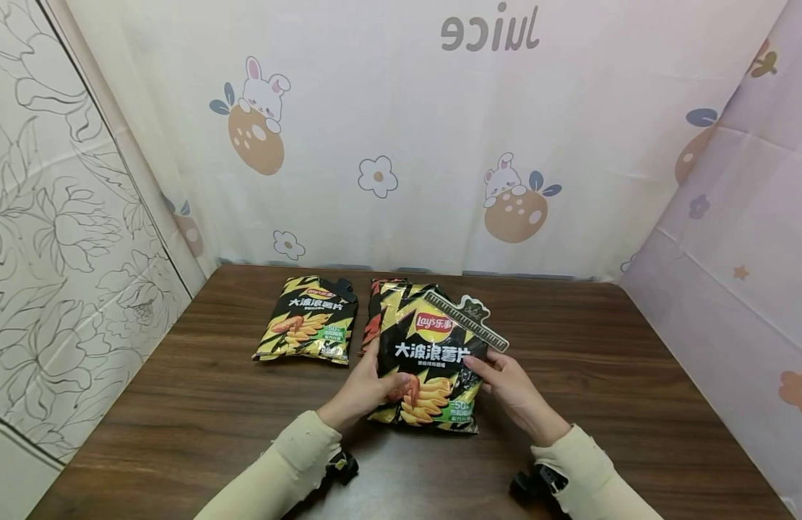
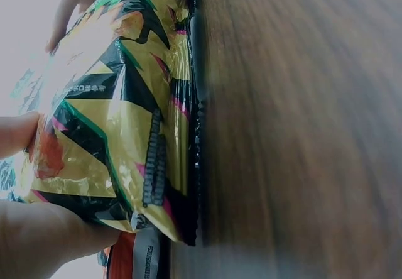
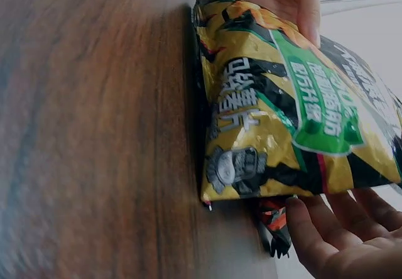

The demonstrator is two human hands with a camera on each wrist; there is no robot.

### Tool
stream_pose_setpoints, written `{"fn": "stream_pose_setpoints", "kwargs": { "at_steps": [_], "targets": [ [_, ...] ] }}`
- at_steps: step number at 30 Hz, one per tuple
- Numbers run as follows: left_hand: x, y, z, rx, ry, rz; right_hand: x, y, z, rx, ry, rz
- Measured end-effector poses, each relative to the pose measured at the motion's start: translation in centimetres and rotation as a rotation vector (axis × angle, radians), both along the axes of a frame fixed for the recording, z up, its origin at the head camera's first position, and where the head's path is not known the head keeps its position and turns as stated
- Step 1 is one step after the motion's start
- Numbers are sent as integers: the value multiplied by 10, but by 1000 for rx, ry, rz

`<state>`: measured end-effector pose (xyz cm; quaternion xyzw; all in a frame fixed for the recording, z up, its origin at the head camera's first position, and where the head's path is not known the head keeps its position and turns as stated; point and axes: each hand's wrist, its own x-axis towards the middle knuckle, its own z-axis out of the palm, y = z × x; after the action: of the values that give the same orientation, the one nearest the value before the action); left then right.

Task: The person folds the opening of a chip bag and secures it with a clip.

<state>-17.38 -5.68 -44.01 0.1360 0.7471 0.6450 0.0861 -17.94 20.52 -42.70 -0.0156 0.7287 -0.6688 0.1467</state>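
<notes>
Both hands hold a yellow-and-black Lay's chip bag (image 1: 433, 361) near the table's middle, its printed front facing me. My left hand (image 1: 365, 386) grips the left side, thumb over the picture of chips. On the right side, my right hand (image 1: 514, 390) has its thumb on the front and its fingers behind. A ruler-edged bag clip (image 1: 469, 321) with a dark shape on top sits slantwise across the bag's upper right corner. In the right wrist view the bag's lower edge is right at the tabletop.
Behind the held bag a red chip bag (image 1: 373, 310) is mostly hidden. To its left lies another yellow-and-black chip bag (image 1: 306, 321), with a black clip (image 1: 346, 289) at its upper right corner. A printed curtain (image 1: 414, 238) hangs along the back of the wooden table (image 1: 199, 404).
</notes>
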Motion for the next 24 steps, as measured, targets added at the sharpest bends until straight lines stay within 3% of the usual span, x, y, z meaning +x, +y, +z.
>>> {"fn": "stream_pose_setpoints", "kwargs": {
  "at_steps": [10, 24],
  "targets": [
    [-2, 8, -2, -19, -44, -9, 4, -3, -2, -1, 3, -61],
    [-9, 30, -3, -16, -110, 26, 1, -1, -3, -27, 14, -246]
  ]
}}
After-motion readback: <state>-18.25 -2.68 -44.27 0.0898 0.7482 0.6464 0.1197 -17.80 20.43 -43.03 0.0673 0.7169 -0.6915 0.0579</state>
